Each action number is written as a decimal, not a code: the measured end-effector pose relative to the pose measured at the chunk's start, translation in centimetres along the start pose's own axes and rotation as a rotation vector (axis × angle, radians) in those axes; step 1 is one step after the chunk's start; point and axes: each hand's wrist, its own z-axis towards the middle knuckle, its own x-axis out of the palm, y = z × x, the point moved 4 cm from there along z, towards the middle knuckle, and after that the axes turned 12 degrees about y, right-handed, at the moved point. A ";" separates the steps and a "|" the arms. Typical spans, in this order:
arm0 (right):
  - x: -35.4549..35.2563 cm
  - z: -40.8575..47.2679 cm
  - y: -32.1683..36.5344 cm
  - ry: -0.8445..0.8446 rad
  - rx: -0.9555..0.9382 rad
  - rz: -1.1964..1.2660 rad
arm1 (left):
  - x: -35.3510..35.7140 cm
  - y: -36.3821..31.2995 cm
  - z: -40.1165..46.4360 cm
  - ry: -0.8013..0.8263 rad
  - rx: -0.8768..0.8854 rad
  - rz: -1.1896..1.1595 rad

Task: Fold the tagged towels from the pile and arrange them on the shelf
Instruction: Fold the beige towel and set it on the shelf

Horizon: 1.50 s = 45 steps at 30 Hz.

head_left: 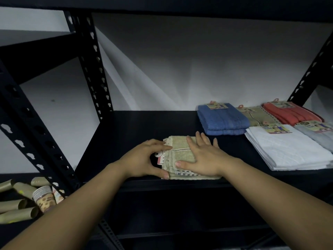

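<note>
- Pressing down on 1 folded beige towel [182, 156] w/ both hands; towel lies at front edge of the dark shelf [137, 127], roughly mid-width.
- Right hand [203, 156]: flat on top of the towel, fingers straight & spread, thumb along the near side.
- Left hand [144, 157]: at towel's left edge, fingers and thumb curled round that edge, pinching the folded layers; a card tag [161, 158] (white/pink bits) shows in the gap under the palm.
- Towels on the shelf, counted: 6 total. The 1 under the hands + 5 at right.
- Back row, 3: blue towel [221, 120], 2nd beige towel [255, 116] w/ dotted border, red towel [292, 112]. Side by side, edges touching or just abt.
- Front row, 2: white towel [288, 150], grey towel [319, 136] at frame edge, partly cut off.
- All 5 folded, each w/ a printed card tag at its far end.
- Beige towel under the hands sits near the blue one, not touching.
- Lower left, on a lower level by the rack's upright post [36, 134]: cardboard tubes [16, 212], abt 6 visible, lying loose; 1 sleeve of stacked paper cups [43, 197] among them.
- White wall [180, 69] behind the rack.
</note>
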 end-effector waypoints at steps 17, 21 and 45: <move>1.3 -2.4 5.8 -0.444 -0.188 -0.002 | -0.9 -0.5 -1.4 -0.200 -0.014 -0.261; 4.4 -3.3 5.7 -0.416 -0.215 -0.108 | -0.4 0.0 -0.2 -0.106 -0.091 -0.163; -4.6 -8.6 -7.6 -0.718 -0.289 1.039 | -2.0 -12.0 8.0 -0.333 0.119 -1.063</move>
